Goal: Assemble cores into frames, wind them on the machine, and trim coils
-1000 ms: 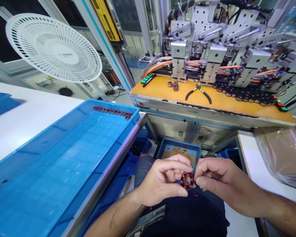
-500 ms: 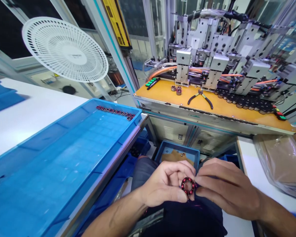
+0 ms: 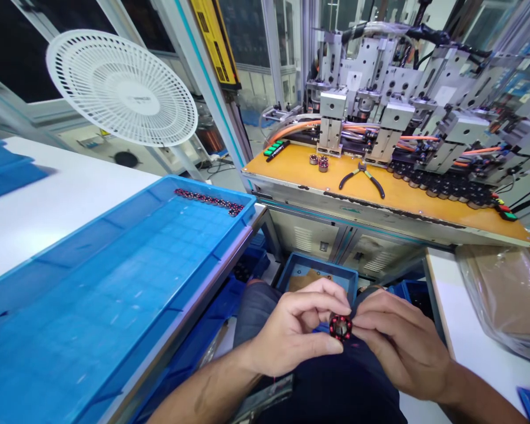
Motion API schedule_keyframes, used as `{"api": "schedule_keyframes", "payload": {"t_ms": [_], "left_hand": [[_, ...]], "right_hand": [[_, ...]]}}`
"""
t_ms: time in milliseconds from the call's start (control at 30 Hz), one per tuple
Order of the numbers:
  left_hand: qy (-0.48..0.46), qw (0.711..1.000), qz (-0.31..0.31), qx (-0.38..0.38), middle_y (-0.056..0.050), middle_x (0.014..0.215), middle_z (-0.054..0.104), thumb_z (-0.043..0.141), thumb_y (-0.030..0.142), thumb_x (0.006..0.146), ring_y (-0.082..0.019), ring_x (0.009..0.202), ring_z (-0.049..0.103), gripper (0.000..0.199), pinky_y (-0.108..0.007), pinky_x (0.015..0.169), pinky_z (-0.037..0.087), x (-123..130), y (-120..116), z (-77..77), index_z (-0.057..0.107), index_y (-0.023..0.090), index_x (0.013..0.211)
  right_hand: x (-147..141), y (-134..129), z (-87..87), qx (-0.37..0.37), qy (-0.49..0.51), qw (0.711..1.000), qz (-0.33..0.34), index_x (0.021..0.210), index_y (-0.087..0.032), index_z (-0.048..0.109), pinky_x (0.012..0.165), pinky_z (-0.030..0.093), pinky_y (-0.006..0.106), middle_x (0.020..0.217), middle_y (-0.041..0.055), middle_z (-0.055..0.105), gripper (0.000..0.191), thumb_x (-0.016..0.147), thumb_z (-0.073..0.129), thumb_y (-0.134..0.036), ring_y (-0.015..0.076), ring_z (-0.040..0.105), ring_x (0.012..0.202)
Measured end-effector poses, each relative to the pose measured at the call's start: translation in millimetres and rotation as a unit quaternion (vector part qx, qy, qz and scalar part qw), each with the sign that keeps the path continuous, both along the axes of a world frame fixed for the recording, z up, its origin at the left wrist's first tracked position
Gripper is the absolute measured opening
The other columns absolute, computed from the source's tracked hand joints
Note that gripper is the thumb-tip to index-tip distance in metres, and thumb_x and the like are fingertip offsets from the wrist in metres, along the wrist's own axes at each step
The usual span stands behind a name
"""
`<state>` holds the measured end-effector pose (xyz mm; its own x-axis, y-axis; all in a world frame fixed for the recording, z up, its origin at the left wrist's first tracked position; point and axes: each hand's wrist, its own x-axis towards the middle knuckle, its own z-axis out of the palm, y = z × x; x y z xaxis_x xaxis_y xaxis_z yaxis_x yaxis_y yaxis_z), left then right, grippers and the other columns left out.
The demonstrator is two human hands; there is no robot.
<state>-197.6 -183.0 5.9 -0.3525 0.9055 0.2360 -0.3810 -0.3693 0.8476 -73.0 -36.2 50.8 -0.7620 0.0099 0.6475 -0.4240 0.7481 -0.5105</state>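
A small ring-shaped motor stator (image 3: 340, 327) with red windings is held above my lap. My left hand (image 3: 298, 324) grips it between thumb and fingers from the left side. My right hand (image 3: 401, 338) is closed, its thumb and fingertips pinched together at the stator's right edge. Whatever sits between those right fingertips, perhaps a wire end, is too small to make out. The stator's open centre faces up toward me.
At left lies a long blue tray (image 3: 115, 282) with a row of stators (image 3: 209, 201) along its far end. Ahead, an orange bench top (image 3: 309, 179) carries pliers (image 3: 362, 176), a few stators (image 3: 323, 164) and a multi-head machine (image 3: 388, 112). A white fan (image 3: 128, 88) stands at left.
The stator has shifted slightly right and up and turned a little in my left fingers. My right hand has drawn its fingers closer together beside it. The view has moved slightly.
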Motion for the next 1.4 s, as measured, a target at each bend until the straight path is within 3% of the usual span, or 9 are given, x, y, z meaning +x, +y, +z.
{"api": "schedule_keyframes", "payload": {"t_ms": [200, 367, 567, 667, 833, 967, 1100, 1233, 1400], "left_hand": [[0.044, 0.998, 0.027, -0.038, -0.004, 0.096, 0.061, 0.087, 0.026, 0.067, -0.012, 0.082, 0.057, 0.053, -0.024, 0.076, 0.048, -0.8, -2.5, -3.9, 0.065, 0.02, 0.115], [0.028, 0.995, -0.033, -0.091, 0.002, 0.071, 0.058, 0.069, 0.029, 0.087, -0.007, 0.062, 0.054, 0.023, -0.019, 0.062, 0.044, -1.0, -5.8, -4.9, 0.058, 0.014, 0.1], [-0.064, 0.998, -0.028, 0.003, -0.007, 0.101, 0.062, 0.076, 0.021, 0.08, -0.012, 0.076, 0.069, 0.026, -0.021, 0.063, 0.054, 2.7, -2.7, -7.4, 0.061, 0.016, 0.1], [-0.077, 0.994, -0.025, 0.07, -0.009, 0.113, 0.06, 0.08, 0.019, 0.075, -0.017, 0.088, 0.071, 0.022, -0.029, 0.073, 0.058, 1.1, -2.3, -6.9, 0.063, 0.014, 0.088], [-0.129, 0.986, -0.028, 0.1, -0.008, 0.095, 0.073, 0.087, 0.029, 0.068, -0.028, 0.114, 0.065, 0.036, -0.046, 0.102, 0.045, -2.8, -1.7, -9.4, 0.057, 0.017, 0.084], [-0.098, 0.986, -0.131, -0.027, -0.008, 0.085, 0.073, 0.076, 0.051, 0.075, -0.018, 0.082, 0.072, 0.045, -0.028, 0.076, 0.052, -5.7, -1.2, -11.3, 0.061, 0.014, 0.097], [-0.092, 0.981, -0.168, -0.043, 0.003, 0.059, 0.063, 0.073, 0.045, 0.081, -0.009, 0.049, 0.062, 0.037, -0.017, 0.052, 0.044, -2.6, -1.5, -13.7, 0.057, 0.016, 0.095], [-0.119, 0.989, -0.088, 0.023, -0.002, 0.083, 0.069, 0.075, 0.023, 0.082, -0.01, 0.066, 0.071, 0.027, -0.017, 0.06, 0.051, 1.3, -0.9, -14.2, 0.058, 0.017, 0.102], [-0.168, 0.979, -0.027, 0.111, -0.007, 0.108, 0.069, 0.086, 0.011, 0.065, -0.023, 0.107, 0.069, 0.031, -0.037, 0.093, 0.053, -0.2, 2.1, -9.6, 0.058, 0.015, 0.078]], "right_hand": [[-0.6, -11.0, -15.7, -0.033, 0.054, 0.996, -0.065, 0.09, -0.016, 0.062, 0.062, 0.055, 0.024, 0.074, 0.0036, 0.064, 0.017, 0.086, 0.053, -0.003, 0.0122, 0.064, 0.065], [-0.3, -9.4, -15.0, 0.0, 0.053, 0.996, -0.067, 0.091, -0.017, 0.061, 0.062, 0.056, 0.025, 0.073, 0.0028, 0.063, 0.015, 0.087, 0.053, -0.005, 0.0122, 0.062, 0.063], [2.2, -8.0, -16.2, 0.026, 0.028, 0.995, -0.094, 0.093, -0.017, 0.06, 0.061, 0.054, 0.022, 0.075, 0.0029, 0.063, 0.017, 0.085, 0.055, -0.002, 0.0119, 0.063, 0.066], [6.3, -5.4, -21.4, 0.011, -0.002, 0.996, -0.085, 0.097, -0.017, 0.058, 0.062, 0.053, 0.022, 0.077, 0.0027, 0.062, 0.02, 0.084, 0.054, -0.001, 0.0113, 0.063, 0.068], [7.8, -6.2, -15.8, 0.062, 0.005, 0.994, -0.087, 0.091, -0.019, 0.06, 0.064, 0.056, 0.023, 0.077, 0.0038, 0.065, 0.01, 0.09, 0.055, -0.01, 0.0138, 0.067, 0.071], [-1.6, -8.4, 2.7, 0.131, 0.015, 0.99, -0.055, 0.079, -0.018, 0.059, 0.054, 0.053, 0.017, 0.064, 0.001, 0.064, 0.021, 0.097, 0.051, -0.02, 0.0095, 0.065, 0.056], [-6.6, -6.0, 11.8, 0.172, 0.029, 0.984, -0.047, 0.078, -0.018, 0.06, 0.052, 0.053, 0.017, 0.063, 0.0011, 0.064, 0.022, 0.098, 0.05, -0.02, 0.01, 0.065, 0.054], [-6.9, -3.3, 9.4, 0.168, 0.05, 0.981, -0.08, 0.09, -0.018, 0.061, 0.055, 0.054, 0.02, 0.069, 0.0022, 0.066, 0.009, 0.092, 0.054, -0.012, 0.0123, 0.066, 0.059], [-5.2, -0.3, 8.2, 0.128, 0.019, 0.989, -0.076, 0.095, -0.018, 0.06, 0.056, 0.055, 0.02, 0.072, 0.0026, 0.065, 0.014, 0.086, 0.057, -0.008, 0.0128, 0.066, 0.063]]}}
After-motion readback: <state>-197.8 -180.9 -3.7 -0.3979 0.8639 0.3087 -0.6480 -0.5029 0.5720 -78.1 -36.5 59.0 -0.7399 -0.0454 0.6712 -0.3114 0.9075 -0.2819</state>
